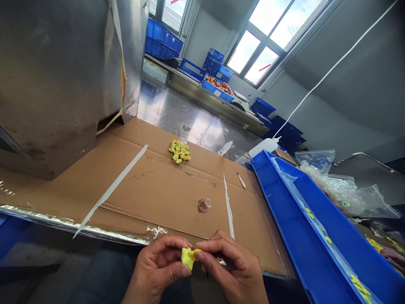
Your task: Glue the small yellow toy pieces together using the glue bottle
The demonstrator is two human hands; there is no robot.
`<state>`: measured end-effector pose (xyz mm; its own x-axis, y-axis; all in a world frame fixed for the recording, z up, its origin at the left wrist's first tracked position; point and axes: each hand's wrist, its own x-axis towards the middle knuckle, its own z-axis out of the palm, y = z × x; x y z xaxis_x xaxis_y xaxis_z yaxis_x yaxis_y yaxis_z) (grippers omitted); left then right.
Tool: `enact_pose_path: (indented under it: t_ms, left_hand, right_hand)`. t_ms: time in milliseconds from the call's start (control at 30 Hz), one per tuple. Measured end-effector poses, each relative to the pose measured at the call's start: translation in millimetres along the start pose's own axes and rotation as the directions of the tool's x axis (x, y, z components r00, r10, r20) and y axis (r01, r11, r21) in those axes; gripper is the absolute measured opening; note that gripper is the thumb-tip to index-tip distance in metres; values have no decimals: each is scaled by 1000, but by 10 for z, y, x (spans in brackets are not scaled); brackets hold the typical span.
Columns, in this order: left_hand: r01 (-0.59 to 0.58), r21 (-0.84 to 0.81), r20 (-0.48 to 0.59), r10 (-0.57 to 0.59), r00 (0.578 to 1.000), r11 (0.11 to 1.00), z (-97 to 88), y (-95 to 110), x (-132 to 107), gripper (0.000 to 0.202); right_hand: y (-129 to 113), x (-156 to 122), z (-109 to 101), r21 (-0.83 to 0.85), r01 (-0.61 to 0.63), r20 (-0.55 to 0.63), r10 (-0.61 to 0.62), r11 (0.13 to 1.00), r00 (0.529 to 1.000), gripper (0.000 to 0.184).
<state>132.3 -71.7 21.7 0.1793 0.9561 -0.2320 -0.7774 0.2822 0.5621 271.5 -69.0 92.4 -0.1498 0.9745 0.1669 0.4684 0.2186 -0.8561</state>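
Note:
Close to my body, just off the near edge of the cardboard-covered table (164, 190), both hands meet at one small figure. My left hand (161, 264) pinches the yellow figure (187, 258) between thumb and fingertips. A small orange-yellow piece (195, 253) sits against its right side, gripped by the thumb and index finger of my right hand (229, 266). Whether that piece is joined to the figure, I cannot tell. Farther back on the cardboard lies a cluster of similar yellow figures (179, 152). A small clear cup (204, 205) stands beyond my hands.
A long blue bin (278, 202) with yellow pieces runs along the right. A thin pale-handled tool (241, 180) lies near it, and white bottles (264, 146) are behind. At left stands a large metal housing (63, 84). Another person's hand (392, 257) shows at far right.

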Motion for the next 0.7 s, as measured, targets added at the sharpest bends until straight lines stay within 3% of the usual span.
enact_pose_path:
  t_ms: [500,700]
  left_hand:
    - [19,10,-7,-19,1000,1000,2,-10,10,24]
    - [-24,61,-11,25,1000,998,-6,9,-8,21]
  right_hand:
    - [36,18,-2,-86,65,58,-60,994,997,7]
    - [35,14,-1,-107,68,74,-60,992,995,8]
